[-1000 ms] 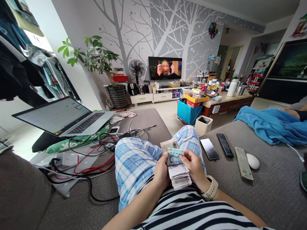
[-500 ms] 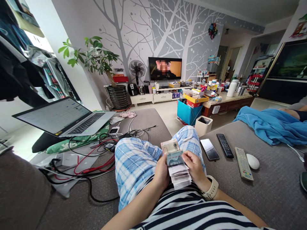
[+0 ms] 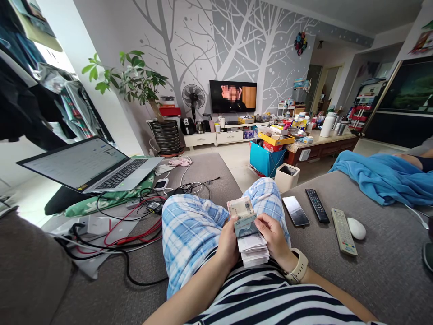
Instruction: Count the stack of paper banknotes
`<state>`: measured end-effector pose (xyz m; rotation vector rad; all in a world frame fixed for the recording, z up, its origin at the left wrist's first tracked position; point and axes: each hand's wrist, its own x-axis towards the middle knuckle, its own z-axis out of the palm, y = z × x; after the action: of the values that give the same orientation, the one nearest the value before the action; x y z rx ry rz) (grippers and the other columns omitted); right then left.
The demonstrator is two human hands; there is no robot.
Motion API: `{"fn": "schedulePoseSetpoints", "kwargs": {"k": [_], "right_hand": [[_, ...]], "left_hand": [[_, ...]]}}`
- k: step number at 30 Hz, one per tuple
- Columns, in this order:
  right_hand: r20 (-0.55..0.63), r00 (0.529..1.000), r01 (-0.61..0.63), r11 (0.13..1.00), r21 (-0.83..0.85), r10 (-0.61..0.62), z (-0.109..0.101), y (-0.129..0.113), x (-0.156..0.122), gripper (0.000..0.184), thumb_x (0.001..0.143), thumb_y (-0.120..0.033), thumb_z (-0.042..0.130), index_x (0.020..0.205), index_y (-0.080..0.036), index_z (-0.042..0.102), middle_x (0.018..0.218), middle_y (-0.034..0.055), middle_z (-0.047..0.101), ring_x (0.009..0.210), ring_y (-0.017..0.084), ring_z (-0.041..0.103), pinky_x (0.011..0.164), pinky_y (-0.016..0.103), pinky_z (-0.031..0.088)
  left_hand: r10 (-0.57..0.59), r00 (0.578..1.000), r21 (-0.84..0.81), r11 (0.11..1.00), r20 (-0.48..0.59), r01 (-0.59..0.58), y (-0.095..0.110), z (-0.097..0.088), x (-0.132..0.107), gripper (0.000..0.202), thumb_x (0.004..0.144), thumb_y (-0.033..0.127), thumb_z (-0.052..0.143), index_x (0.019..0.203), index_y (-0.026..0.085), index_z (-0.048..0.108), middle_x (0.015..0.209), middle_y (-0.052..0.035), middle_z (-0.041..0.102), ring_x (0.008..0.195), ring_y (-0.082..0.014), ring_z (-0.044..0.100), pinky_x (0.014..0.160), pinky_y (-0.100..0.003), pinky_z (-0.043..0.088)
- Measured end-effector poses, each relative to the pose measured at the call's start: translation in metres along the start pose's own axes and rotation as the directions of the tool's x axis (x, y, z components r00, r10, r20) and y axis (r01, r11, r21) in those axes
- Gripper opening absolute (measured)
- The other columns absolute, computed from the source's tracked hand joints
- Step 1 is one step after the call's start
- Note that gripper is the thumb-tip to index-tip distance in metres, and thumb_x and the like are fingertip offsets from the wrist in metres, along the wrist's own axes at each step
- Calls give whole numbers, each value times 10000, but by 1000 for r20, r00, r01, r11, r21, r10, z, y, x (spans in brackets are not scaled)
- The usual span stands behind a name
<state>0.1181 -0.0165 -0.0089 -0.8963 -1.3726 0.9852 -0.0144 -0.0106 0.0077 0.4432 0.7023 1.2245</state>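
Between my two hands, over my lap, is a stack of banknotes (image 3: pixel 254 243), its lower ends fanned into several pale layers. A bluish-green banknote (image 3: pixel 246 226) lies across the front of the stack, and a tan banknote (image 3: pixel 241 206) sticks up behind it. My left hand (image 3: pixel 228 243) is closed on the stack's left side, thumb at the top edge. The thumb and fingers of my right hand (image 3: pixel 273 234) pinch the right edge of the bluish-green note. Fingers behind the notes are hidden.
On the sofa to my right lie a phone (image 3: pixel 296 211), a black remote (image 3: pixel 317 206), a beige remote (image 3: pixel 343 231) and a white mouse (image 3: pixel 356 228). A laptop (image 3: pixel 91 164) and tangled cables (image 3: pixel 142 232) are at left. Ahead stand a bin (image 3: pixel 287 178) and a blue box (image 3: pixel 267 159).
The bluish-green note has tilted slightly and shows a different part of its face. My right hand has shifted a little to the left with its edge. The picture on the television differs.
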Motion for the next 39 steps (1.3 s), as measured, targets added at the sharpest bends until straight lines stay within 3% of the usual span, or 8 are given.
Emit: {"fn": "schedulePoseSetpoints", "kwargs": {"k": [14,23,29,34,39], "right_hand": [[2,1000,-16,999,33,16,0,1,-2,271,899,-458,556,825,-201,600,749,12,581,704,179,524,651,274,423],[-26,1000,15,999,35,-14,-1,-4,-5,285,910,-445,559,777,-193,574,685,-17,533,638,146,476,589,255,367],[-35,999,29,999,21,-28,-3,0,-4,345,918,-476,558,721,-193,574,619,-28,487,566,127,414,546,258,320],[20,999,-39,992,121,37,-2,-2,-4,451,946,-554,466,721,-186,600,530,-8,546,495,135,469,517,265,328],[-6,999,-54,998,-24,54,0,-3,-3,347,853,-474,651,673,-196,544,529,-40,509,505,121,457,531,253,351]], "left_hand": [[21,1000,-2,1000,0,-21,-1,-1,0,249,760,267,649,945,104,686,841,-110,755,823,-277,722,795,-392,560],[4,999,-13,1000,-43,-5,1,3,-4,281,776,249,635,1002,89,679,824,-113,753,790,-280,724,772,-403,570],[6,997,-10,1000,-70,-7,-1,2,-1,300,791,219,607,1058,92,660,898,-130,755,803,-277,728,770,-400,574],[53,996,14,999,-75,-52,-5,-3,3,278,766,236,638,1002,94,671,934,-140,753,844,-294,725,768,-402,573],[67,994,37,997,-83,-64,-5,-4,3,225,727,222,677,926,119,666,890,-124,750,839,-295,722,749,-405,575]]}}
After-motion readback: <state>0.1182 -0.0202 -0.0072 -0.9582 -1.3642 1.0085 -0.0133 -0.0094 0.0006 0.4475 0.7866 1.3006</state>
